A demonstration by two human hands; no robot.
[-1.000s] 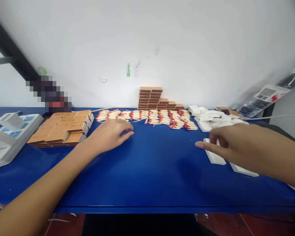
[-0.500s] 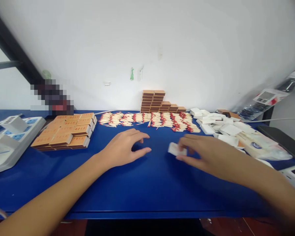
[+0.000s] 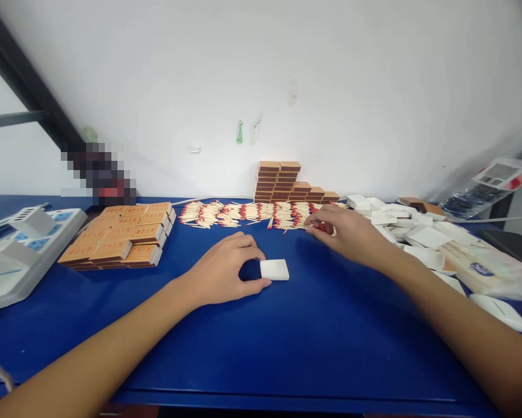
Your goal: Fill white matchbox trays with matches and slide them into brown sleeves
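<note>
A white matchbox tray (image 3: 274,270) lies on the blue table in front of me, gripped at its left end between the thumb and forefinger of my left hand (image 3: 226,270). At the right part of the row of red-headed matches (image 3: 232,215), my right hand (image 3: 345,235) has its thumb and fingertips closed on some matches. How many it holds is hidden by the fingers. The matches lie in several loose piles along the wall.
Filled matchboxes (image 3: 112,235) are stacked at the left beside a white power strip (image 3: 47,238). More matchboxes (image 3: 278,180) stand in steps against the wall. At the right are heaped white trays (image 3: 424,235), a tissue pack (image 3: 478,267) and a white mouse (image 3: 500,312).
The white tray has passed from my right hand to my left, which has closed on it. My right hand has moved up and away to the matches. The view has shifted slightly.
</note>
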